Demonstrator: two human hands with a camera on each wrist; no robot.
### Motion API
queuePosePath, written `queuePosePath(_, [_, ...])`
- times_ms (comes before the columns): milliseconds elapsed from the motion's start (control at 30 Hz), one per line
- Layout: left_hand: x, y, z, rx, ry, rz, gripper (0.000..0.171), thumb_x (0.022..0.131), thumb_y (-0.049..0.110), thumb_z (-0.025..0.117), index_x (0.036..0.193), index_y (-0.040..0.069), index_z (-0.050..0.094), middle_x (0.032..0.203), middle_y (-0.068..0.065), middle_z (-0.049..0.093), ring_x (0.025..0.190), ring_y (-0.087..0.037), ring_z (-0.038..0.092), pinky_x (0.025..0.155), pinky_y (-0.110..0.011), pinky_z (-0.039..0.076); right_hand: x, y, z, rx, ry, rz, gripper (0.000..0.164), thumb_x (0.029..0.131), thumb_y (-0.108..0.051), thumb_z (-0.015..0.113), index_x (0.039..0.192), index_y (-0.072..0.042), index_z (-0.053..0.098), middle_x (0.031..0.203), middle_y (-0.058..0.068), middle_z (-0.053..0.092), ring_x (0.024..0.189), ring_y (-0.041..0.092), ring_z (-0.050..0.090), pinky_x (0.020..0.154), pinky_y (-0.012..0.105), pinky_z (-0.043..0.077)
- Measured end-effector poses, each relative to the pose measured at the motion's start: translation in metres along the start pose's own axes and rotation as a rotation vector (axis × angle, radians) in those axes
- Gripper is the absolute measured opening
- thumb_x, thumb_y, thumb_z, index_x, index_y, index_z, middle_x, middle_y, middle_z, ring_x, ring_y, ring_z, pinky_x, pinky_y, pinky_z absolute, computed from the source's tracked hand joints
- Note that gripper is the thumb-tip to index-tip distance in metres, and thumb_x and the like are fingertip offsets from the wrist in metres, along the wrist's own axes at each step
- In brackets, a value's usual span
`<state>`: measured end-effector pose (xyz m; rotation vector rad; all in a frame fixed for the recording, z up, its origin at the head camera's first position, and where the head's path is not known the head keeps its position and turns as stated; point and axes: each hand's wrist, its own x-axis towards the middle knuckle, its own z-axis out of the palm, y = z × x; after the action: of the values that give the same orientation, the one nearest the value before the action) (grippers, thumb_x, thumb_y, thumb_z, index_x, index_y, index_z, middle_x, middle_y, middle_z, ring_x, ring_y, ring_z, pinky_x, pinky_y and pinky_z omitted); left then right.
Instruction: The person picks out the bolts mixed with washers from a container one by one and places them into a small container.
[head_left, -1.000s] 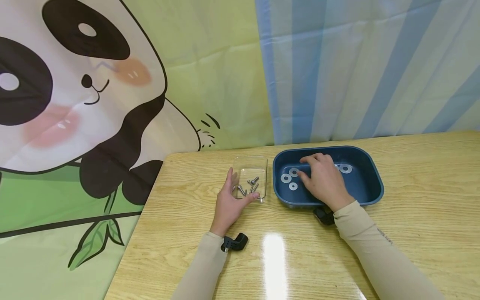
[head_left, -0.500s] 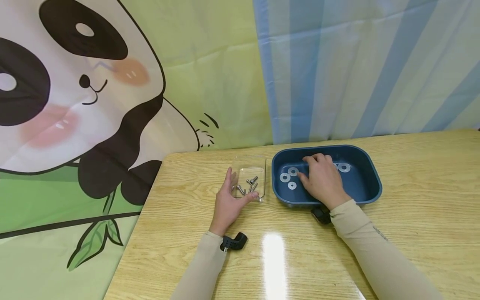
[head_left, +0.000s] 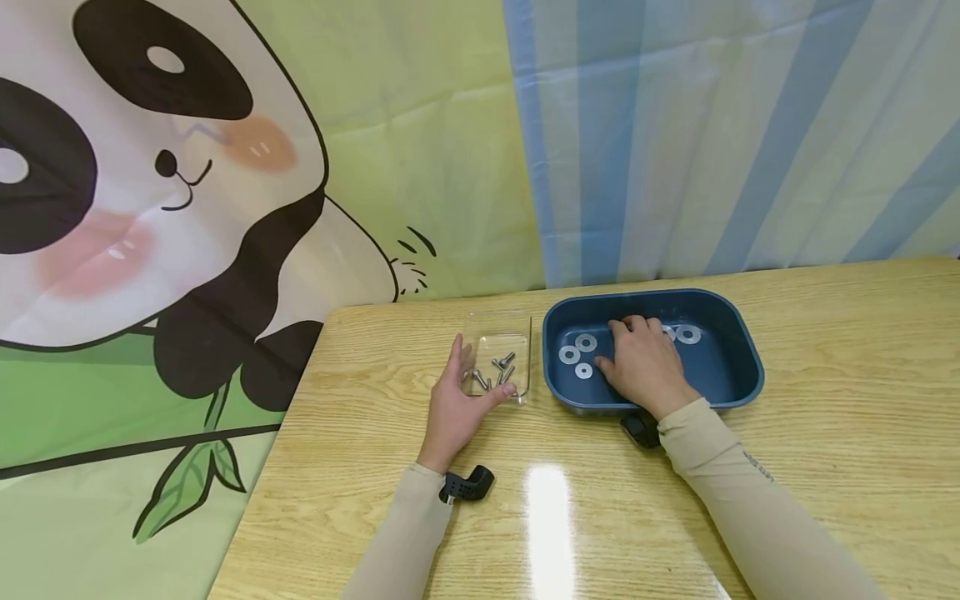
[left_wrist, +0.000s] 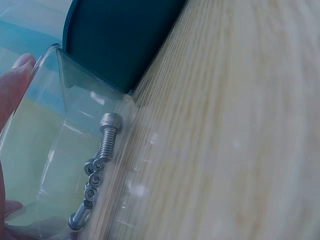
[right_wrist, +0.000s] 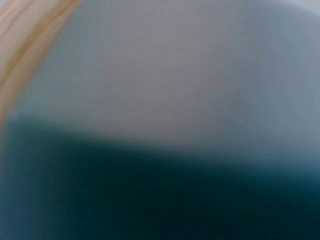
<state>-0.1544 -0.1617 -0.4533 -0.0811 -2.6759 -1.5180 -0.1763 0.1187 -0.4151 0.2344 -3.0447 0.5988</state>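
Observation:
My left hand (head_left: 459, 417) grips a small clear plastic box (head_left: 497, 325) by its near left side, thumb across the front edge. Several metal socket-head bolts (head_left: 504, 362) lie inside it, seen close up in the left wrist view as knurled-head bolts (left_wrist: 111, 122). My right hand (head_left: 647, 362) reaches down into a dark blue tray (head_left: 723, 387), thumb and index finger spread apart, the other fingers bent toward the bottom. Flat metal washers (head_left: 569, 355) lie left of that hand, and more washers (head_left: 688, 334) to its right; the area under the palm is hidden. The right wrist view is blurred by the tray wall (right_wrist: 160, 200).
Box and tray stand side by side on a wooden table (head_left: 375, 367), a narrow gap between them. A printed panda curtain (head_left: 420, 167) hangs right behind the table's back edge and along its left side.
My right hand's fingers have dipped a little lower in the tray, their tips nearer its floor. The left hand and the box stay put; the head view has shifted slightly.

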Motion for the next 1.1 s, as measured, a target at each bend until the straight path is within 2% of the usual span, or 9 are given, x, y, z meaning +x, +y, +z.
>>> queuePosePath(333, [0.0001, 0.0003, 0.0, 0.002, 0.002, -0.001, 0.118, 0.074, 0.059, 0.083, 0.163, 0.027, 0.012, 0.159, -0.003, 0.038, 0.14, -0.021, 0.044, 0.114, -0.042, 0.037, -0.0018, -0.0017, 0.0012, -0.022, -0.044, 0.01, 0.061, 0.093, -0.026, 0.072, 0.138, 0.012, 0.052, 0.137, 0.036, 0.047, 0.121, 0.054, 0.042, 0.097, 0.065, 0.041])
queuePosePath(600, [0.0008, -0.0001, 0.0003, 0.005, 0.004, 0.003, 0.118, 0.074, 0.059, 0.083, 0.163, 0.028, 0.012, 0.159, -0.003, 0.038, 0.14, -0.02, 0.044, 0.113, -0.043, 0.037, -0.002, -0.0013, 0.0021, -0.021, -0.013, 0.038, 0.061, 0.092, -0.025, 0.074, 0.136, 0.011, 0.054, 0.137, 0.039, 0.043, 0.122, 0.055, 0.038, 0.098, 0.065, 0.039])
queuePosePath(867, [0.0, -0.0002, 0.0, 0.006, 0.009, 0.002, 0.117, 0.075, 0.058, 0.083, 0.163, 0.028, 0.012, 0.159, -0.003, 0.038, 0.14, -0.021, 0.044, 0.113, -0.045, 0.037, -0.001, -0.0013, 0.0018, -0.052, 0.046, 0.093, 0.065, 0.091, -0.026, 0.074, 0.134, 0.017, 0.051, 0.131, 0.043, 0.044, 0.119, 0.057, 0.038, 0.096, 0.065, 0.04])
queuePosePath(1100, [0.0004, -0.0006, 0.0003, -0.01, 0.003, 0.012, 0.117, 0.075, 0.056, 0.084, 0.163, 0.028, 0.012, 0.159, -0.007, 0.038, 0.14, -0.022, 0.044, 0.113, -0.045, 0.037, -0.0011, -0.0013, -0.0005, -0.051, 0.028, 0.11, 0.064, 0.093, -0.025, 0.072, 0.133, 0.019, 0.051, 0.13, 0.043, 0.045, 0.118, 0.057, 0.038, 0.098, 0.065, 0.038])
